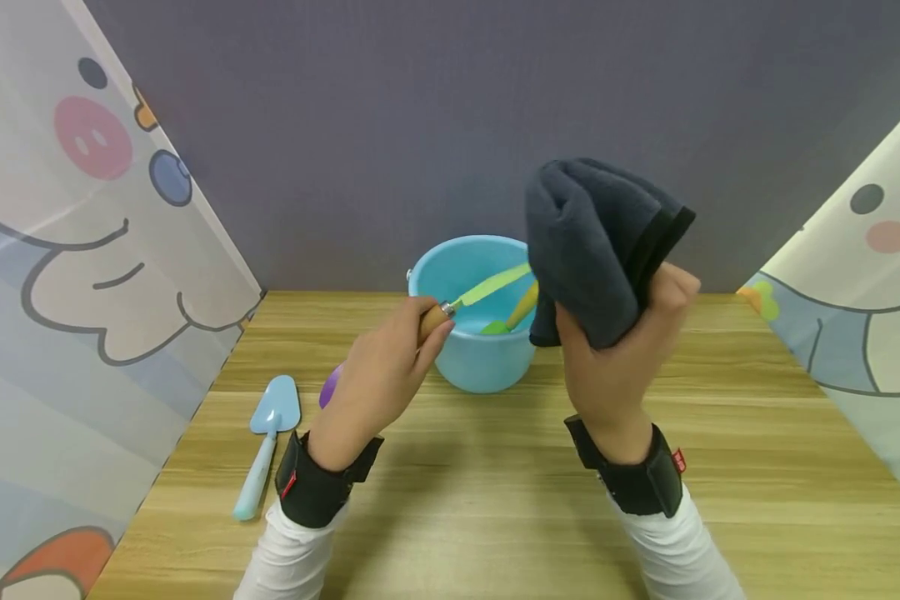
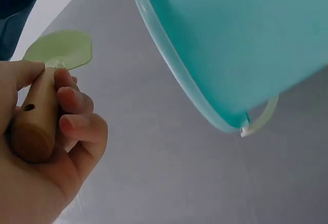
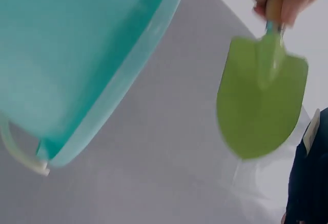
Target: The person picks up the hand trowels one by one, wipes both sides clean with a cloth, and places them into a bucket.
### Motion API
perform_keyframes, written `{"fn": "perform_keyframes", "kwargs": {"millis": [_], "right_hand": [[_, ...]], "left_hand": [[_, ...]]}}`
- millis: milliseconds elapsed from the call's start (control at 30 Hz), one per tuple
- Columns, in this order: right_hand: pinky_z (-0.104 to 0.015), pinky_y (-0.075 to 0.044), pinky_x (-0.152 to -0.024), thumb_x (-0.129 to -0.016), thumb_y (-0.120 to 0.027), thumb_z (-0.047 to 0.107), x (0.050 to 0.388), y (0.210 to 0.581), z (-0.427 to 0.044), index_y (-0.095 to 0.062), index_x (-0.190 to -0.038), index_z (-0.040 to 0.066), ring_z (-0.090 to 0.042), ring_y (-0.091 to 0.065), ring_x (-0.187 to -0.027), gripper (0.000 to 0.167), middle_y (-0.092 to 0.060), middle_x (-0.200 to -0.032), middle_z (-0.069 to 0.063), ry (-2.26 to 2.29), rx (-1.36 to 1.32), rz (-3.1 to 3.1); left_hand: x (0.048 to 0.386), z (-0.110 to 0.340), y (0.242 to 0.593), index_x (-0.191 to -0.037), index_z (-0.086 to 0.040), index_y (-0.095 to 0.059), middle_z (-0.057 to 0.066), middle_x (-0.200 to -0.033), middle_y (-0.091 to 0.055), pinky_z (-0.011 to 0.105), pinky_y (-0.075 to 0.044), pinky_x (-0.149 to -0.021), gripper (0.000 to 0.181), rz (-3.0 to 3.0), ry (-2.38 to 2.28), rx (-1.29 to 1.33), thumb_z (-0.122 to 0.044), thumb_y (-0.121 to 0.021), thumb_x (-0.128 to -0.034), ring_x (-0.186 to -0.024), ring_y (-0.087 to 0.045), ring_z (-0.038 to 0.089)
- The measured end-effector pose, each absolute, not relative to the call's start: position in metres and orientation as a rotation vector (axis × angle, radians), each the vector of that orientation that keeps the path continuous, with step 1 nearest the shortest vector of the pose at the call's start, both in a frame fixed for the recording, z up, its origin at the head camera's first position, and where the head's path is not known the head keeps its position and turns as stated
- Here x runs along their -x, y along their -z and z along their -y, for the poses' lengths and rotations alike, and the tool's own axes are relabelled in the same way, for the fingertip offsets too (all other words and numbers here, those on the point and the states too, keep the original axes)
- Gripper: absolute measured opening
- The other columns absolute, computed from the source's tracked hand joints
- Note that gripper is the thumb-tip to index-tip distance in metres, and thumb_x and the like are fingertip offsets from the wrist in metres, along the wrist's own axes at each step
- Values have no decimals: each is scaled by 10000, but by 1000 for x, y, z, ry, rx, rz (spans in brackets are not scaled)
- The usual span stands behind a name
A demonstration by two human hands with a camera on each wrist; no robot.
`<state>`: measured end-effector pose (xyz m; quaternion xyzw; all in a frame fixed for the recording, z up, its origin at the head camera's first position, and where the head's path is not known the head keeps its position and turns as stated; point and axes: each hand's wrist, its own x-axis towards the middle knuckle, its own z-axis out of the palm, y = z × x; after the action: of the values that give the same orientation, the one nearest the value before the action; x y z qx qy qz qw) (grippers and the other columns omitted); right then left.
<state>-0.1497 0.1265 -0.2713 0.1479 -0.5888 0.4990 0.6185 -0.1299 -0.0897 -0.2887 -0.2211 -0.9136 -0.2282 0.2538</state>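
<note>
Tabletop (image 1: 480, 525) below, trowel (image 3: 262, 98) in left hand (image 1: 381, 371)

Head view evenly lit, soft shadows on table (image 1: 757, 500). Left wrist view dimmer; right wrist view blurs trowel (image 3: 261, 106).

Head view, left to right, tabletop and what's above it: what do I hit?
Light-blue trowel → left hand → blue bucket → right hand holding the dark cloth.
</note>
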Motion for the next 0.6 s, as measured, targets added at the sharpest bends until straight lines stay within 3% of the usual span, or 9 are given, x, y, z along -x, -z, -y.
{"fn": "perform_keyframes", "kwargs": {"millis": [133, 267, 467, 600], "right_hand": [[-373, -410, -969, -831, -760, 314, 144, 282, -110, -522, -1172, 23, -320, -542, -1075, 507, -531, -1073, -224, -1127, -478, 1354], [-377, -424, -950, -926, -729, 362, 144, 296, -100, -509, -1318, 134, -319, -520, -1071, 504, -502, -1119, -241, -1060, -643, 1428], [-486, -484, -813, -982, -660, 313, 145, 306, -99, -448, -1293, 74, -384, -549, -942, 445, -492, -1161, -234, -808, -758, 1596], [-488, -511, -758, -984, -657, 250, 148, 307, -100, -449, -1253, 44, -374, -572, -892, 397, -508, -1148, -228, -701, -757, 1661]], "left_hand": [[129, 89, 287, -1238, -81, -545, 16, -823, -492, 302, -416, -633, 270, 2514, 804, 626, -295, -520, -1075, -703, -487, 155], [130, 91, 286, -1120, -111, -551, 6, -795, -475, 300, -399, -634, 201, 2546, 1009, 677, -295, -478, -1091, -651, -454, 134], [136, 93, 289, -1093, -128, -527, -9, -769, -448, 287, -408, -694, 79, 2450, 1236, 906, -154, -453, -1091, -656, -434, 82], [140, 92, 292, -1091, -92, -521, -9, -719, -379, 294, -397, -697, 49, 2358, 1307, 1058, -91, -477, -1070, -620, -398, 92]]}}
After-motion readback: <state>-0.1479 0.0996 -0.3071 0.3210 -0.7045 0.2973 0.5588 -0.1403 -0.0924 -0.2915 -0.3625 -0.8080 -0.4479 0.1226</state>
